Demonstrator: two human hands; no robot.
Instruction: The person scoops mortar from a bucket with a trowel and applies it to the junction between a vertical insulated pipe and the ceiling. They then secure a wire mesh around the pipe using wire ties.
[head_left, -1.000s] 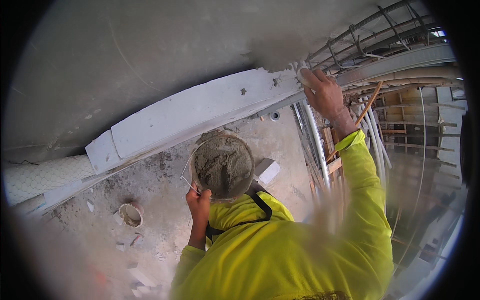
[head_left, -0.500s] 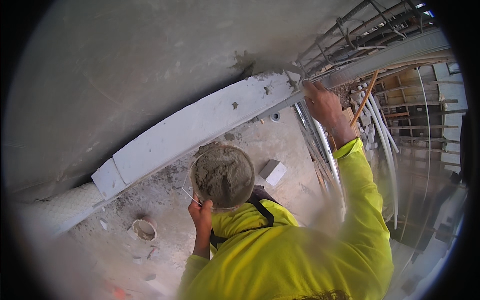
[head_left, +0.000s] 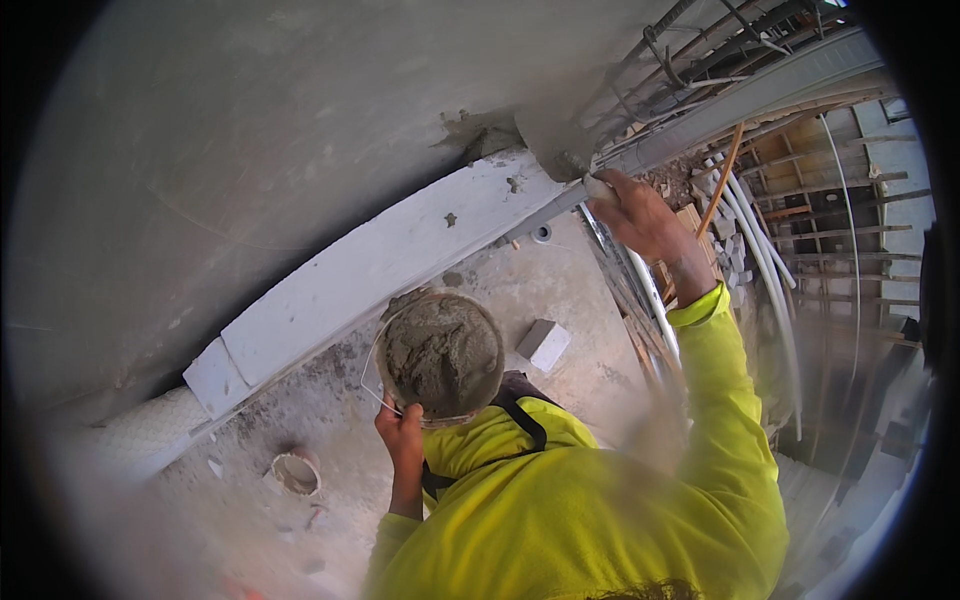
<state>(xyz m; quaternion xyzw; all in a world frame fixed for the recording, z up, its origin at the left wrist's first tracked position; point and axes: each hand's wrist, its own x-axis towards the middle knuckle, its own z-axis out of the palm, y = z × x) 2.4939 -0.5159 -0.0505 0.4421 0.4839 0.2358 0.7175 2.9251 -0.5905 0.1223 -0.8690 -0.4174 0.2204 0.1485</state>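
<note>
My left hand [head_left: 402,436] is closed on the near rim of a bucket [head_left: 500,372], beside its thin wire handle. Grey wet mortar [head_left: 440,355] fills the bucket almost to the rim. Out to the right, my right hand [head_left: 645,228] grips a trowel [head_left: 545,140] by its pale handle. The blade, partly blurred and smeared with mortar, is tilted over the right end of a long white block wall [head_left: 390,255], close to the large grey wall. A dark mortar patch [head_left: 490,140] sits in the gap between that wall and the block top.
Steel rebar [head_left: 690,50] and a grey metal channel [head_left: 740,100] run off at upper right. White pipes [head_left: 755,235] and a wooden strip [head_left: 722,185] stand below them. On the floor are a loose block [head_left: 544,344] and a small bucket [head_left: 297,471].
My right hand has turned and tilted the trowel, so its blade now shows broadly above the block's end. My left hand keeps its grip on the bucket. The view has shifted slightly.
</note>
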